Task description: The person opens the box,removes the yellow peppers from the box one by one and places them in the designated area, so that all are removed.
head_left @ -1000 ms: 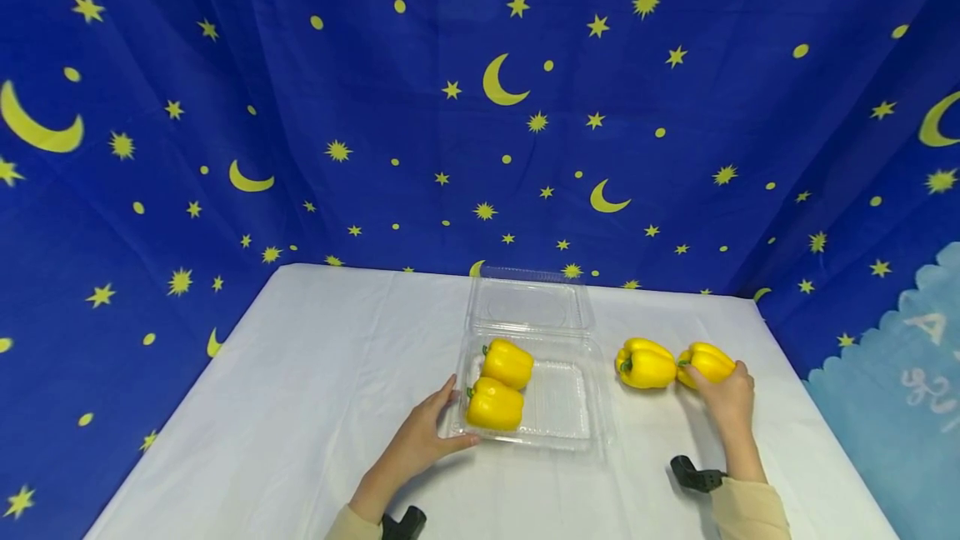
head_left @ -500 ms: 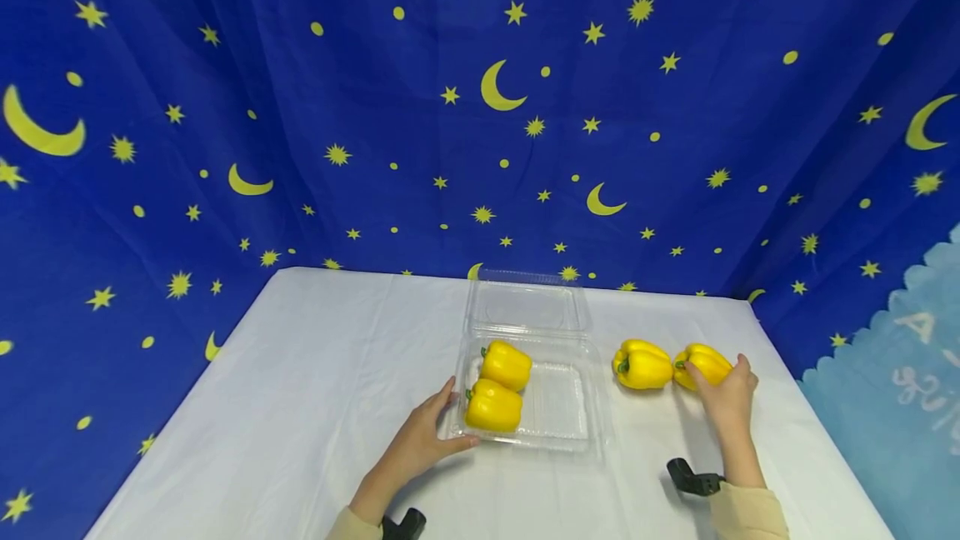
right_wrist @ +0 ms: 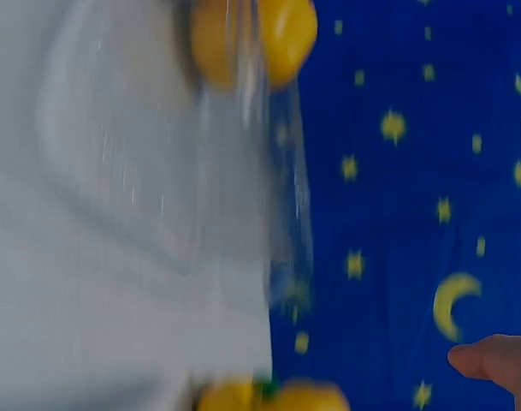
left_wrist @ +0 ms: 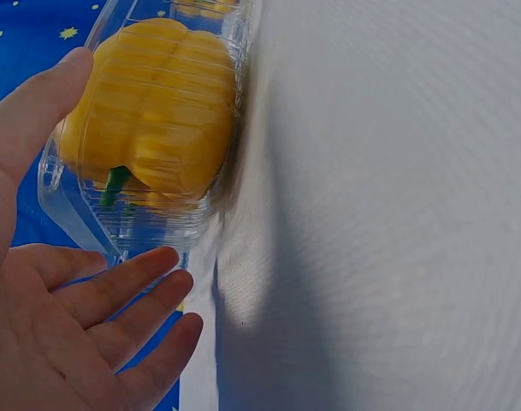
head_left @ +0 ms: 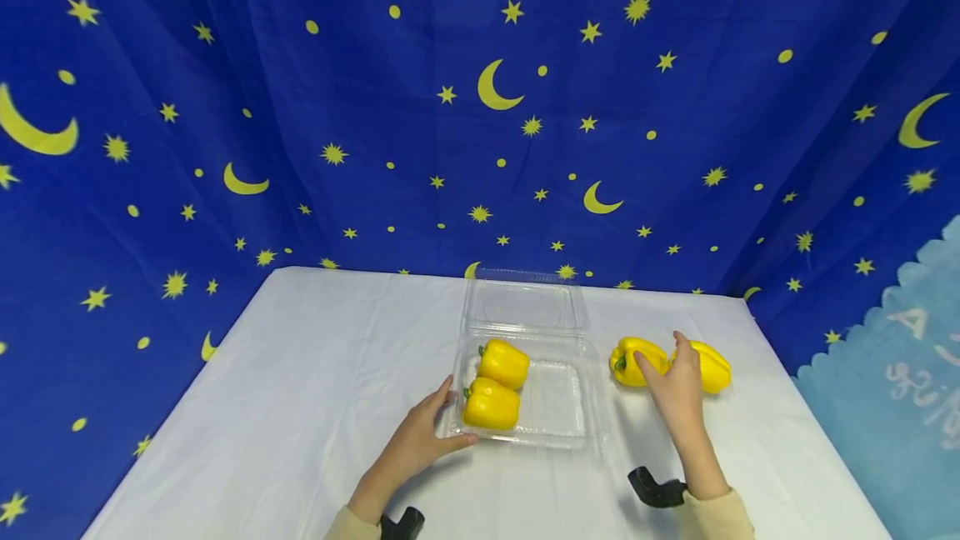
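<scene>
A clear plastic clamshell container (head_left: 553, 398) lies open on the table, with two yellow bell peppers (head_left: 504, 363) along its left side. My left hand (head_left: 414, 440) touches the container's near left corner, thumb along the front wall, fingers extended by the left wall. Through the plastic in the left wrist view, one pepper (left_wrist: 162, 103) shows its green stem. Right of the container lie two more yellow peppers, a left one (head_left: 633, 350) and a right one (head_left: 715, 367). Over the gap between them is my right hand (head_left: 678, 394), fingers spread, partly hiding both; contact cannot be told.
The container's lid (head_left: 525, 307) is folded back toward the rear edge of the white-covered table (head_left: 352, 340). A blue curtain (head_left: 405, 107) with moons and stars stands behind and at the sides. A light-blue cloth (head_left: 900, 390) hangs at right.
My right hand has left the right-hand pepper and moved left, toward the other loose one. The left hand stays at the container's corner. The peppers have hardly shifted.
</scene>
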`<action>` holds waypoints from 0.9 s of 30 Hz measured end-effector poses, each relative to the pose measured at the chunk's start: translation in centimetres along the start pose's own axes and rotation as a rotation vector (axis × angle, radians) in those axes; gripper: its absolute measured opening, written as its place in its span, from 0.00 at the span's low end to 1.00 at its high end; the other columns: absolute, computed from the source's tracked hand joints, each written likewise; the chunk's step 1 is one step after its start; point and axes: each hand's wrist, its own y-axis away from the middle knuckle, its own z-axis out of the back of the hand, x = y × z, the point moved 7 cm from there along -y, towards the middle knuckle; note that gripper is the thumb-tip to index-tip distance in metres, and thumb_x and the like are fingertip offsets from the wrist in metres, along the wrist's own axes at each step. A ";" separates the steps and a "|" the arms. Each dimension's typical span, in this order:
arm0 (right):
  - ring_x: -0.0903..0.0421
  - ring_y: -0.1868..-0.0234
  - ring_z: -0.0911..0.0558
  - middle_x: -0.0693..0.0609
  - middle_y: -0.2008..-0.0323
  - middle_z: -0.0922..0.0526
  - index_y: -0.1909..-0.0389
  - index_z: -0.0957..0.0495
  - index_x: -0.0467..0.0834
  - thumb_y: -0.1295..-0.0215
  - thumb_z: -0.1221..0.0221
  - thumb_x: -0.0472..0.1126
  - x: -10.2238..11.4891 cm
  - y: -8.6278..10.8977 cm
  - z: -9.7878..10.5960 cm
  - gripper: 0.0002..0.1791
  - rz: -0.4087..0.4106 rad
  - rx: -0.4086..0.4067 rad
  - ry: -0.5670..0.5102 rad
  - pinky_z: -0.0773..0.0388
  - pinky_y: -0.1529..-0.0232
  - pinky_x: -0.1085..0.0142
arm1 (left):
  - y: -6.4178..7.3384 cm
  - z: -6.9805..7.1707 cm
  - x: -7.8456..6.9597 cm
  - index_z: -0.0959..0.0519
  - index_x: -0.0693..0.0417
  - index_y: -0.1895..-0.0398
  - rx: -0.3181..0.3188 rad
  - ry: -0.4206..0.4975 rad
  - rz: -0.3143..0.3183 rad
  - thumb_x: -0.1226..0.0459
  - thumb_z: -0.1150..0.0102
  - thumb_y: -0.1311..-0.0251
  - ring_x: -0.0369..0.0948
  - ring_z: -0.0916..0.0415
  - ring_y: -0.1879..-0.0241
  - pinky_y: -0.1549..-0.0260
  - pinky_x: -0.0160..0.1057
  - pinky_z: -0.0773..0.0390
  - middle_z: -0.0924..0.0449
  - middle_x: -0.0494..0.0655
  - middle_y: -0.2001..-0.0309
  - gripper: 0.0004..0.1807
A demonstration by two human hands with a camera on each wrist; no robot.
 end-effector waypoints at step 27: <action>0.32 0.43 0.26 0.27 0.45 0.27 0.41 0.37 0.21 0.44 0.34 0.42 9.2 7.6 -11.2 0.38 0.269 0.150 -0.074 0.27 0.41 0.43 | 0.2 0.1 -0.5 0.47 0.62 0.27 -0.002 0.004 -0.002 0.48 0.30 0.53 0.61 0.38 0.34 0.35 0.62 0.38 0.29 0.61 0.37 0.55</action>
